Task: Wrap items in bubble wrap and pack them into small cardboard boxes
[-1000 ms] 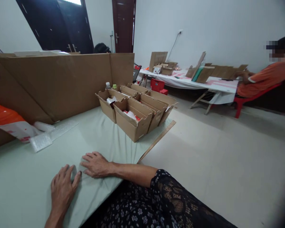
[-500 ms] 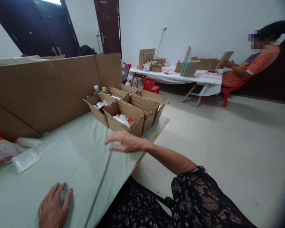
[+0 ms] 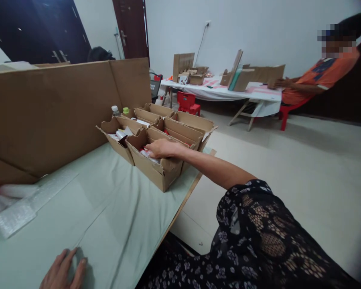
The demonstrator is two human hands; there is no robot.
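Note:
My right hand [image 3: 162, 148] reaches down into the front cardboard box [image 3: 150, 170]. Its fingers are drawn together at white clear-wrapped plastic [image 3: 152, 157] with some red beside it; exactly what they grip is hidden. The box stands at the front of a cluster of open-topped boxes near the table's right edge. My left hand [image 3: 64, 271] lies on the pale green tablecloth [image 3: 108, 224] at the bottom left, fingers apart, holding nothing.
Bubble wrap [image 3: 16, 216] lies at the table's left. A tall cardboard screen [image 3: 69, 116] stands along the far side. Behind the boxes are two bottles, one with a green cap [image 3: 125, 110]. A person in orange [image 3: 333, 74] sits at another table [image 3: 198, 91].
My right hand has gone from above the tablecloth into the front box. That box now sits nearer me, ahead of the others. My left hand stays on the cloth.

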